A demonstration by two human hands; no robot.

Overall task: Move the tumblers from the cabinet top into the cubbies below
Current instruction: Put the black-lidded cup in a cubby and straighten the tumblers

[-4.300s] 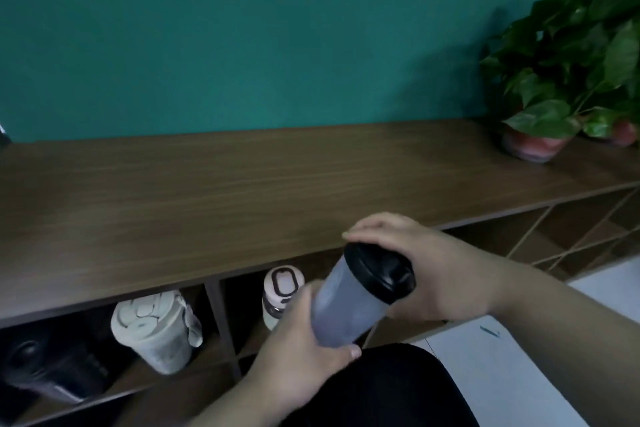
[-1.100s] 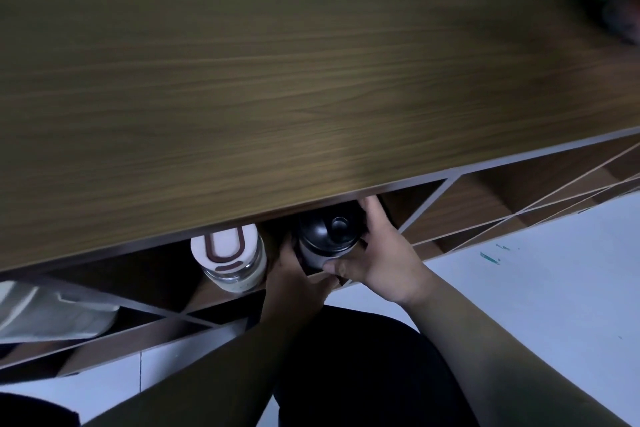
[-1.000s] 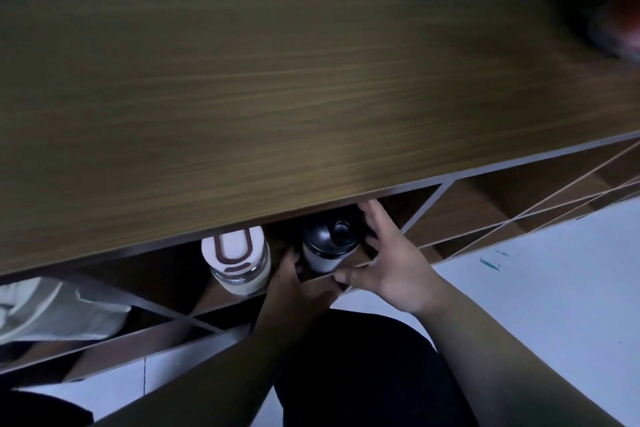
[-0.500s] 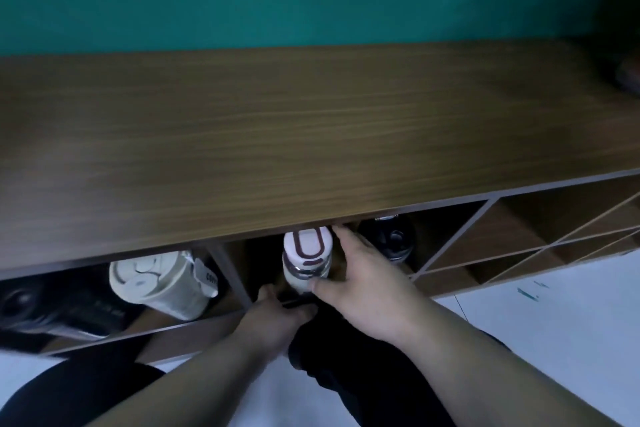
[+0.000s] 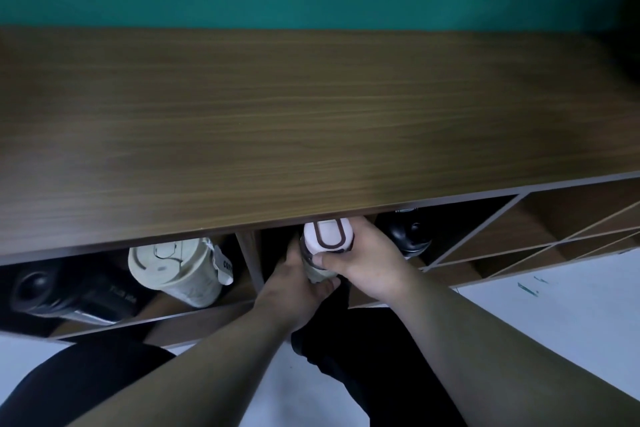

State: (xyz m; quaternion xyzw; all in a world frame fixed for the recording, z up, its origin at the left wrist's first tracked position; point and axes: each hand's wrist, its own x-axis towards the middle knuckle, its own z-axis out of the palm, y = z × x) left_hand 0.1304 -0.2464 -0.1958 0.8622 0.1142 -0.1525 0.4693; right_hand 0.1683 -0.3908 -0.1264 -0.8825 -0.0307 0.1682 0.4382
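Currently, item in hand: white-lidded tumbler (image 5: 327,239), grasped by both hands inside the cubby (image 5: 277,253) just right of the upright divider (image 5: 250,260).

Grip: right hand (image 5: 369,262) is wrapping the tumbler's right side, thumb pressing across its front below the lid; left hand (image 5: 294,288) is cupping the lower left of the body from beneath. Both are closing firmly on the tumbler, neither letting go.

Position: lid is facing the camera and sitting just under the front edge of the cabinet top (image 5: 311,121); the body is tilting back into the opening. Whether its base is resting on the cubby floor cannot be told.

Neighbours: black tumbler (image 5: 408,236) is lying just beside it to the right, in the same opening. Cream tumbler (image 5: 176,270) is lying in the cubby left of the divider, with a dark tumbler (image 5: 65,291) toward that cubby's left end.

Cabinet top: no tumblers are showing on the visible part.

Step, as judged: seating or straightening this tumbler in its cubby, late in the task.

Next move is calling for: settling it steady, clear of the black tumbler, then easing both hands out without knocking either.
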